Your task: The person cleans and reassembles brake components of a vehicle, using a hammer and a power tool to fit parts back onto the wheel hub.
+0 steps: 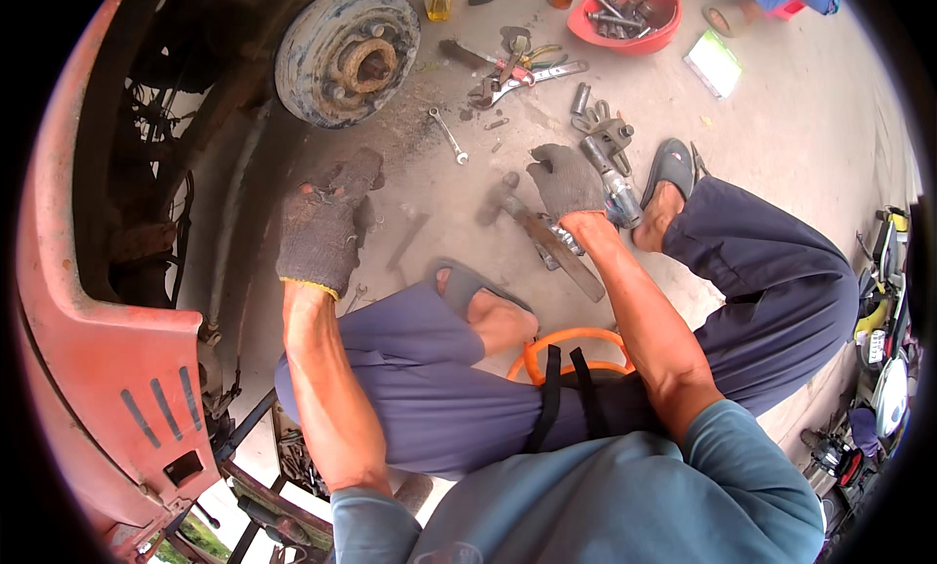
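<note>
My left hand point(327, 218), in a dark knitted glove with a yellow-edged cuff, hovers below the wheel hub drum point(348, 57). Its fingers are bent but apart, and I see nothing held. In a matching glove, my right hand point(568, 181) is above a hammer point(547, 240); its fingers point left, partly hidden underneath. The hammer's handle slants past the wrist, outside the fingers; its head is blurred, and a hammer-like shadow falls to the left. An impact wrench point(613, 185) lies just right of that hand. Between the hands and the drum is a combination wrench point(449, 137).
A red bowl point(625, 22) holds metal parts. Pliers and an adjustable wrench point(537, 80) lie before it, left of a metal puller-like part point(607, 135). A red vehicle body point(117, 369) borders the left. My sandalled feet point(669, 179) and an orange ring-shaped seat point(576, 342) are close by.
</note>
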Available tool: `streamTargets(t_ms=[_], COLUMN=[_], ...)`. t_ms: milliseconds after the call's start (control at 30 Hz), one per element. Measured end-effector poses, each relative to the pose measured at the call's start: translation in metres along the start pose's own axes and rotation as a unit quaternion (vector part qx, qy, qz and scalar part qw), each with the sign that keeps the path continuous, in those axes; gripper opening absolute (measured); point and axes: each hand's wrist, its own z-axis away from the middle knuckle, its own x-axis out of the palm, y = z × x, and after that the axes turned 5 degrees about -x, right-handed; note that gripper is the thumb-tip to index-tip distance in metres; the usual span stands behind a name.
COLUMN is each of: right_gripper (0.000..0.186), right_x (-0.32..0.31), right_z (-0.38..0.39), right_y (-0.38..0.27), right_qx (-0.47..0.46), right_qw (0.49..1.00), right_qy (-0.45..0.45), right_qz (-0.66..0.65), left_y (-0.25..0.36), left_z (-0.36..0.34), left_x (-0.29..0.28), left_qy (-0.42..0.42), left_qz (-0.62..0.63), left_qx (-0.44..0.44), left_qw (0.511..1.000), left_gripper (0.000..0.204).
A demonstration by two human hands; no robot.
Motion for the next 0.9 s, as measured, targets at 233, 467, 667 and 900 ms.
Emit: streamTargets(t_ms=[233,467,667,900], right_gripper=[0.041,0.072,0.053,0.044], right_x=[0.006,-0.006,0.004,0.009], right_z=[0.012,0.029,0.032,0.04], right_y=[0.066,0.027,0.053,0.069], right_qx=[0.075,0.144,0.106,0.199], right_qw=[0.98,0.941,0.974,0.974], right_qy=[-0.155,-0.297,-0.194,-0.101], right_qz=[0.102,0.072,0.056,-0.036], left_y=[0.068,0.101,0.096,0.004], left_z=[0.045,0.059,-0.002,-0.134], left_x=[0.02,-0.005,0.067,0.238], left_qy=[-0.028,-0.169,-0.229,-0.187], left_qz=[-0.204,-0.252,-0.314,-0.356], left_qx=[-0.006,0.145,0.182,0.255], left_qw=[0.979,0.942,0.903,0.879], left_gripper=[0.034,0.032,0.035,0.039])
